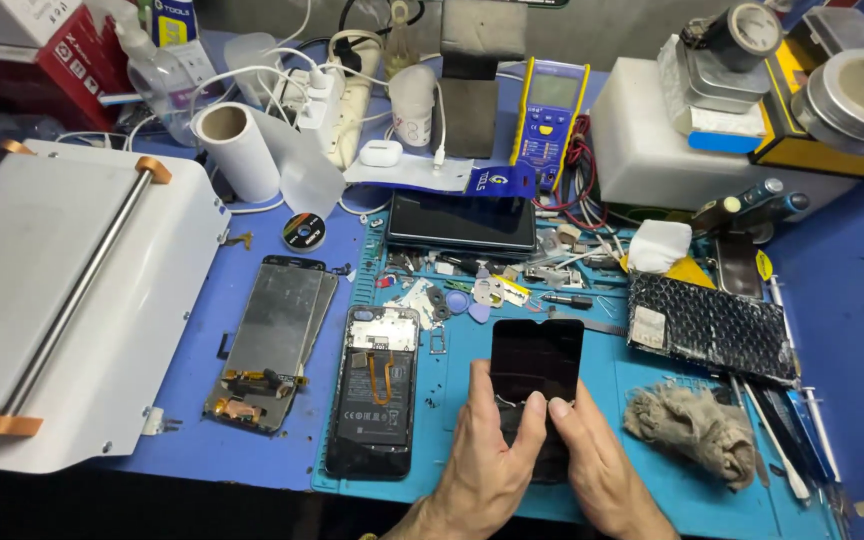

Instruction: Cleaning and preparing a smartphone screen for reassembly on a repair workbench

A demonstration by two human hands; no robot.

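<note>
Near the front edge of the blue work mat (652,505), in the head view, both hands close on a dark phone screen panel (537,360). The left hand (487,455) grips its lower left side, thumb laid across the glass; the right hand (597,470) holds the lower right side, thumb tip meeting the left thumb near the panel's middle. The panel's long axis runs from the front edge toward the back of the mat, its top end reaching away from the person, and its lower end is hidden between the palms. Both hands are equally near; neither is free. Whether the panel rests on the mat or is lifted just off it cannot be told.

Just left of it lies an opened phone body (374,390), battery up, parallel to the panel. Further left, off the mat, lies a bare display assembly (272,340). A crumpled rag (690,420) sits to the right, a bubble-wrapped piece (712,325) behind it. A tablet (462,222) lies at the mat's back edge, a white machine (62,290) at the worktop's left.
</note>
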